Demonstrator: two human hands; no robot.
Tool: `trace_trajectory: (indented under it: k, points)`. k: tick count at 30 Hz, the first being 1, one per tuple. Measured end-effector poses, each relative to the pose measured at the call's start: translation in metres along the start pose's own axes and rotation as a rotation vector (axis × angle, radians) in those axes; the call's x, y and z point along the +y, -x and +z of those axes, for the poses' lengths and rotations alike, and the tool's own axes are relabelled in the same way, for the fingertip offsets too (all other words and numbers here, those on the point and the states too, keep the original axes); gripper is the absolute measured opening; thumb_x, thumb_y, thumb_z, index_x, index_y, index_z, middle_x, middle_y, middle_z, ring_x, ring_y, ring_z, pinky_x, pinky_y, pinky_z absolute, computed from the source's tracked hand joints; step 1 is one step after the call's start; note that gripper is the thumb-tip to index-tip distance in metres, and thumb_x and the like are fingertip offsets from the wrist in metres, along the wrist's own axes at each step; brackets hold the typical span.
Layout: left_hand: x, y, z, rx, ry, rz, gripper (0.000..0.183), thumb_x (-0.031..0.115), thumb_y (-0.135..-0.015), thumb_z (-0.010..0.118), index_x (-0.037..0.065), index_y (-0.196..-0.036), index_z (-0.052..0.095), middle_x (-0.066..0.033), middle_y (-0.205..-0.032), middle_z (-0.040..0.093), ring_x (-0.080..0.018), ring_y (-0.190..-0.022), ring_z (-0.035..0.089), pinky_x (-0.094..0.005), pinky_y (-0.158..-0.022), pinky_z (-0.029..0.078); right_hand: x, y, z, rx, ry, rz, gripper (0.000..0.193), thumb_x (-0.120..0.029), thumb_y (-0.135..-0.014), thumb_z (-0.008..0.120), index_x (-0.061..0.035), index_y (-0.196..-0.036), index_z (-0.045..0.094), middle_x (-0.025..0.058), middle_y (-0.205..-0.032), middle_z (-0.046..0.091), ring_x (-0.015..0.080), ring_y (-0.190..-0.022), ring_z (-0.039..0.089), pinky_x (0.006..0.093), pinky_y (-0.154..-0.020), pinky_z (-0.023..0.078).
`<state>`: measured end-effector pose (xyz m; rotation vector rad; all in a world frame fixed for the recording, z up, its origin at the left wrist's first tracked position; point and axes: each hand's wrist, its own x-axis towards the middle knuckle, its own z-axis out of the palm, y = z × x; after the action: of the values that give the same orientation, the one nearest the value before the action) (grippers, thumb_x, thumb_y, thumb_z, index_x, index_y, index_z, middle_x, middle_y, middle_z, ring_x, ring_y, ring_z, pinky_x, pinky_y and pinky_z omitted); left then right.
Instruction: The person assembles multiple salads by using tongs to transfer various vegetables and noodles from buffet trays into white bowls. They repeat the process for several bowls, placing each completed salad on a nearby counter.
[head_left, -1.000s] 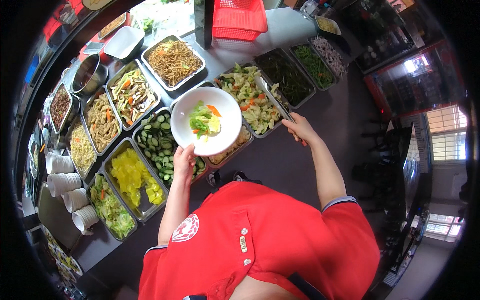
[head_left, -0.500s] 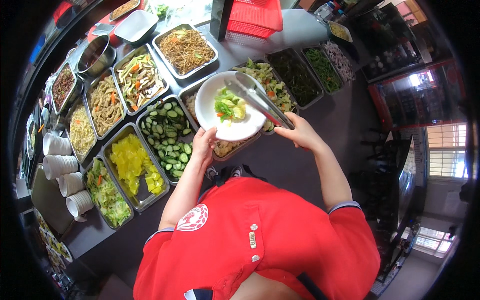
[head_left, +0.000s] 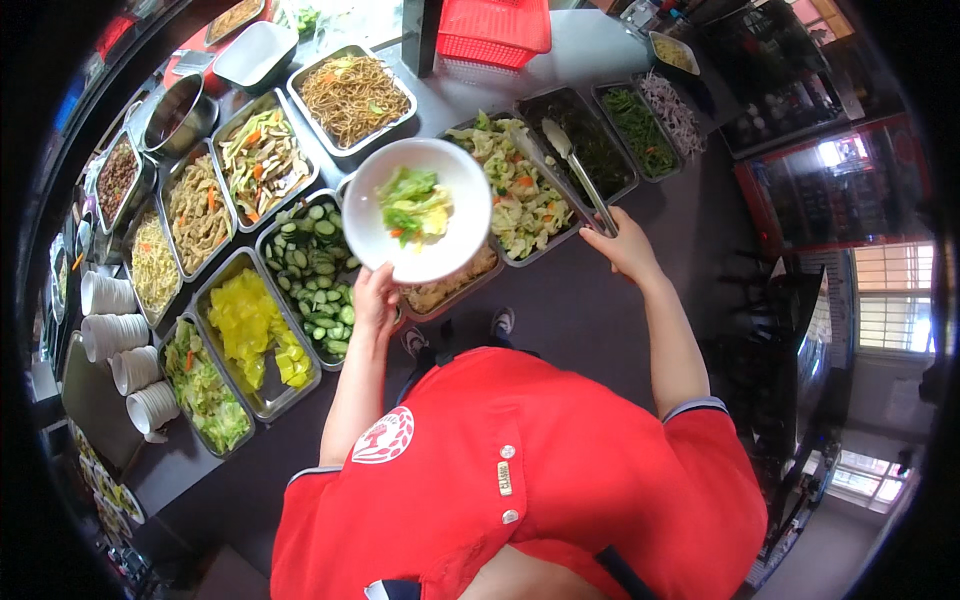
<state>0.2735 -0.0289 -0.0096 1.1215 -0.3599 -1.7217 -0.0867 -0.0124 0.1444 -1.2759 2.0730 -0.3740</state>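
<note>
In my left hand [head_left: 374, 300], closed on its near rim, is a round white bowl [head_left: 460, 240]. Cooked cabbage [head_left: 408, 205] with bits of carrot lies in the bowl. My right hand [head_left: 628, 250] grips the handle end of metal tongs [head_left: 588, 180]. The tongs' arms are spread, with nothing visible between them. One arm lies over a tray of dark green strips [head_left: 600, 150], the other over the edge of a tray of cabbage and carrot [head_left: 530, 215]. Part of a tray of pale food [head_left: 455, 285] is hidden under the bowl.
Trays of sliced cucumber [head_left: 322, 295], yellow slices [head_left: 240, 310] and greens [head_left: 205, 390] stand to the left. Noodles [head_left: 355, 95] fill a tray farther back. Stacks of white bowls [head_left: 108, 335] lie at far left. A red basket [head_left: 495, 30] sits at the back.
The bowl has moved left with my left hand. My right hand has swung the tongs away from the bowl, rightward over the trays, and their arms are now spread.
</note>
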Motion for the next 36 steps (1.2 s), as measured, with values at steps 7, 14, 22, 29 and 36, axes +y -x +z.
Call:
trace_trajectory:
  k: [7,14,22,29,36]
  points:
    - [-0.017,0.031,-0.015,0.182,0.074,0.175,0.025,0.009,-0.088,0.06,0.008,-0.112,0.054,0.0053,-0.082,0.054,-0.0007,-0.053,0.041,-0.0149,-0.04,0.032,0.051,-0.081,-0.006,-0.166,0.363,-0.146,0.062,-0.051,-0.074,0.07,-0.0058,-0.113,0.056,0.0158,-0.089,0.066,0.0277,-0.079,0.067,0.0395,-0.071,0.051]
    - [-0.084,0.092,0.012,0.349,0.296,0.318,0.024,0.014,-0.092,0.056,0.006,-0.114,0.056,-0.0024,-0.098,0.065,-0.0045,-0.063,0.055,-0.0166,-0.04,0.037,0.069,-0.131,-0.048,-0.315,0.453,-0.383,0.068,-0.052,-0.074,0.069,-0.0047,-0.121,0.053,0.0176,-0.101,0.067,0.0338,-0.094,0.065,0.042,-0.08,0.051]
    - [-0.138,0.142,0.05,0.544,0.37,0.343,0.019,0.015,-0.092,0.055,0.006,-0.109,0.059,-0.0026,-0.094,0.067,-0.0051,-0.059,0.056,-0.0158,-0.038,0.037,0.095,-0.138,-0.054,-0.41,0.577,-0.409,0.06,-0.045,-0.08,0.067,-0.0029,-0.12,0.05,0.0194,-0.097,0.067,0.0355,-0.093,0.065,0.0459,-0.079,0.051]
    - [-0.14,0.118,0.07,0.544,0.311,0.345,0.017,0.015,-0.089,0.058,0.008,-0.105,0.058,-0.0023,-0.092,0.065,-0.0055,-0.059,0.054,-0.0159,-0.038,0.036,0.111,-0.142,-0.023,-0.322,0.409,-0.443,0.041,-0.039,-0.086,0.061,-0.0076,-0.111,0.053,0.018,-0.092,0.066,0.0364,-0.087,0.064,0.0477,-0.075,0.05]
    - [-0.14,0.092,0.071,0.407,0.252,0.314,0.025,0.012,-0.088,0.061,0.005,-0.111,0.056,-0.0015,-0.091,0.064,-0.0053,-0.061,0.054,-0.0166,-0.04,0.036,0.082,-0.119,-0.061,-0.331,0.361,-0.403,0.045,-0.042,-0.086,0.061,-0.0082,-0.114,0.055,0.017,-0.091,0.066,0.0348,-0.087,0.064,0.0452,-0.075,0.048]
